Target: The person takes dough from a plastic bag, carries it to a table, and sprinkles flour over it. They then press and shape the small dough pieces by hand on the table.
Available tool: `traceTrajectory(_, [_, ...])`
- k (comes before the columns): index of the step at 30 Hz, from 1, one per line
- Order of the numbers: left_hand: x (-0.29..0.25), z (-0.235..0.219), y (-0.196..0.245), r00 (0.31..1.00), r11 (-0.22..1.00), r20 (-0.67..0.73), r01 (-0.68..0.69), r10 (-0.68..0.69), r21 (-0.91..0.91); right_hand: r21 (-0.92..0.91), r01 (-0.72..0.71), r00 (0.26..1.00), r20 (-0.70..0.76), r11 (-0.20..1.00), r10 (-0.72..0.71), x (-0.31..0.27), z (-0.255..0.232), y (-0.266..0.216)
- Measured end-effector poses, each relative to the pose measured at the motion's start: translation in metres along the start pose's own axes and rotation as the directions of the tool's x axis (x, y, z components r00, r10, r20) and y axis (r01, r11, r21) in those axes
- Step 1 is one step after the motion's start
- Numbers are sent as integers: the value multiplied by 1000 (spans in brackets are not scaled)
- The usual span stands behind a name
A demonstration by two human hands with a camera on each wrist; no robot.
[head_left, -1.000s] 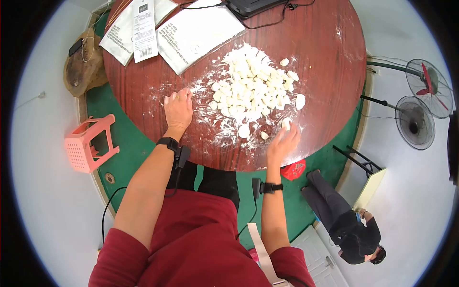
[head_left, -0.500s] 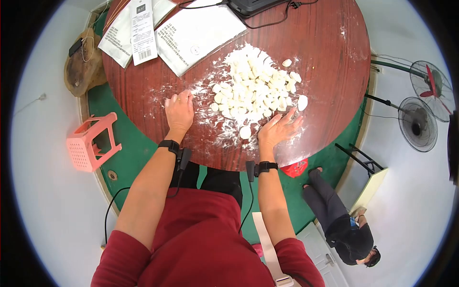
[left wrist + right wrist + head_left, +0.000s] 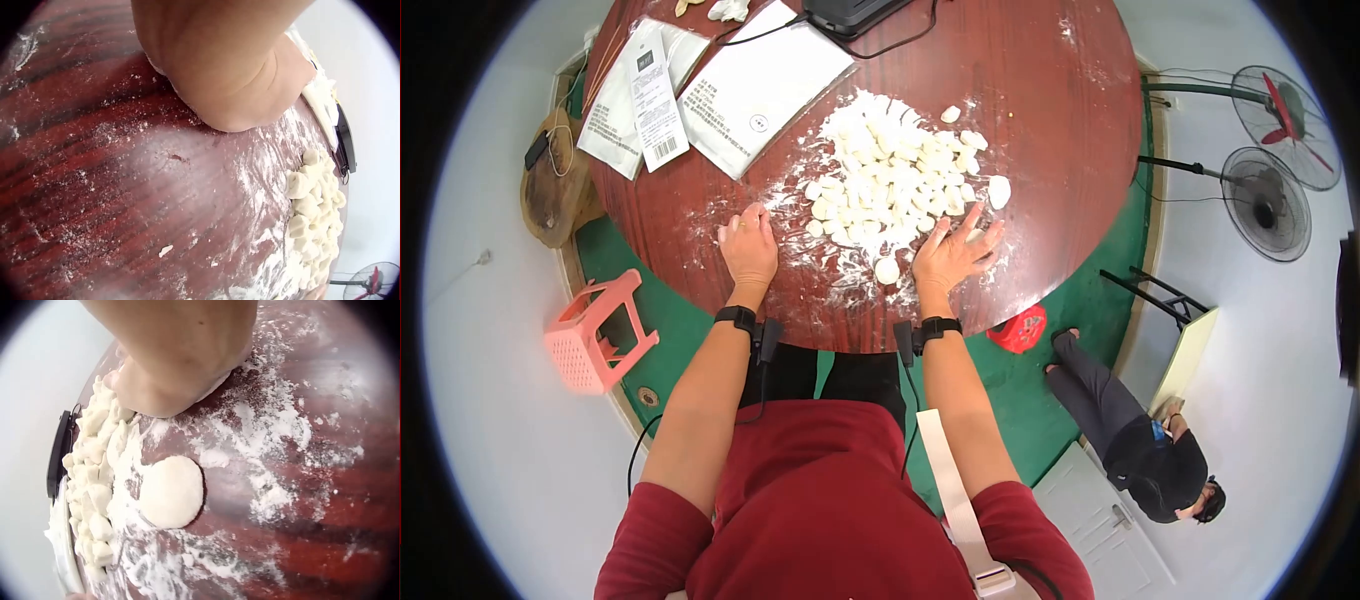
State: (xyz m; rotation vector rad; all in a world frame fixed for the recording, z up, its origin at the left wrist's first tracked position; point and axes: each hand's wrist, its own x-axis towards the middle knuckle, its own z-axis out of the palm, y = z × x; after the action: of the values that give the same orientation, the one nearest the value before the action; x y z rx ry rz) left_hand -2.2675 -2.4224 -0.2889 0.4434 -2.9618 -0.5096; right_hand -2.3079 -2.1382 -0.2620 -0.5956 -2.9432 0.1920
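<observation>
My right hand (image 3: 956,256) lies palm down on the floured table with its fingers spread, its fingertips near the lower right edge of the pile of small dough pieces (image 3: 890,175). A bit of pale dough shows among its fingers; what lies under the palm is hidden. Left of this hand is a flattened round of dough (image 3: 172,492), flat on the wood. My left hand (image 3: 748,248) rests on the table left of the pile, apart from it, fingers bent down and nothing seen in its grasp.
The round table (image 3: 1060,130) is streaked with flour. Another flattened dough round (image 3: 999,192) sits right of the pile, a smaller piece (image 3: 950,115) behind it. White packets (image 3: 760,90) and a black device (image 3: 845,12) with a cord lie at the back. A person (image 3: 1145,450) stands at right.
My right hand has shifted left and come down flat over the spot where a small dough piece lay. My left hand stays resting on the table. The head view has shifted.
</observation>
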Motion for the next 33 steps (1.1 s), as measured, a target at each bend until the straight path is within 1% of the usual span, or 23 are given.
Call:
traceTrajectory(2, [0,-1,1,1000,1000,-12,3,-3,3,-5,4,1000,-23,1000,-4,0,2,6])
traceTrajectory(4, [1,-3,1,1000,1000,-1,12,-12,-5,264,3,987,-156,965,39,1,5,14])
traceTrajectory(5, [0,-4,2,1000,1000,-17,-4,4,-18,349,10,964,-252,937,83,3,7,16])
traceTrajectory(6, [-1,-5,2,1000,1000,-23,8,-8,-6,359,18,967,-243,933,74,3,8,20])
traceTrajectory(8, [1,-4,0,999,998,-40,-31,29,-55,521,-56,917,-311,852,250,3,7,27])
traceTrajectory(9, [0,-5,0,1000,999,-11,-13,12,-38,372,-8,865,-464,928,193,8,6,32])
traceTrajectory(10, [0,-4,-1,1000,999,-8,-11,10,-40,369,-8,865,-463,930,191,9,3,37])
traceTrajectory(11, [0,-3,-2,999,999,-31,-21,20,-33,605,-122,897,-273,787,349,10,0,43])
traceTrajectory(12, [-1,-2,-1,998,999,-55,-30,28,-27,776,-249,894,-46,579,446,11,-3,47])
traceTrajectory(13, [-1,-1,-1,999,1000,-44,-15,14,-26,755,-155,882,-185,637,433,14,-3,46])
traceTrajectory(14, [-1,0,-1,999,999,-46,-9,8,-33,752,-147,885,-191,643,426,17,-6,47])
traceTrajectory(15, [-1,0,-2,999,999,-52,-14,12,-37,804,-250,879,-44,539,474,19,-10,48])
traceTrajectory(16, [-1,0,-2,998,999,-58,-17,15,-38,832,-356,857,109,426,503,21,-13,48])
traceTrajectory(17, [-1,-1,-2,998,999,-62,-7,4,-38,832,-352,863,110,430,494,21,-14,46])
traceTrajectory(19, [-1,-2,-3,999,997,-36,-14,11,-79,819,-443,834,228,365,502,22,-18,38])
traceTrajectory(20, [-1,-2,-3,999,997,-37,-5,2,-77,818,-443,838,231,367,495,20,-21,33])
traceTrajectory(22, [0,-2,-3,1000,997,-5,1,-1,-73,799,-521,815,361,300,453,16,-24,26])
traceTrajectory(26, [0,-2,-3,1000,998,-14,6,-7,-57,800,-532,815,396,277,423,15,-14,23])
traceTrajectory(28, [-1,-1,-3,1000,997,-9,8,-9,-74,818,-540,797,421,198,432,13,-12,24])
traceTrajectory(29, [-1,-1,-4,1000,997,-8,14,-14,-72,816,-542,798,424,200,429,12,-12,25])
traceTrajectory(31, [-1,0,-4,999,997,-38,-6,3,-82,813,-407,882,231,416,410,13,-9,33])
traceTrajectory(32, [0,0,-4,999,997,-40,-2,-1,-80,814,-405,884,233,416,406,16,-6,39])
traceTrajectory(33, [0,0,-4,1000,997,-18,7,-8,-78,717,-293,934,73,632,350,20,-5,46])
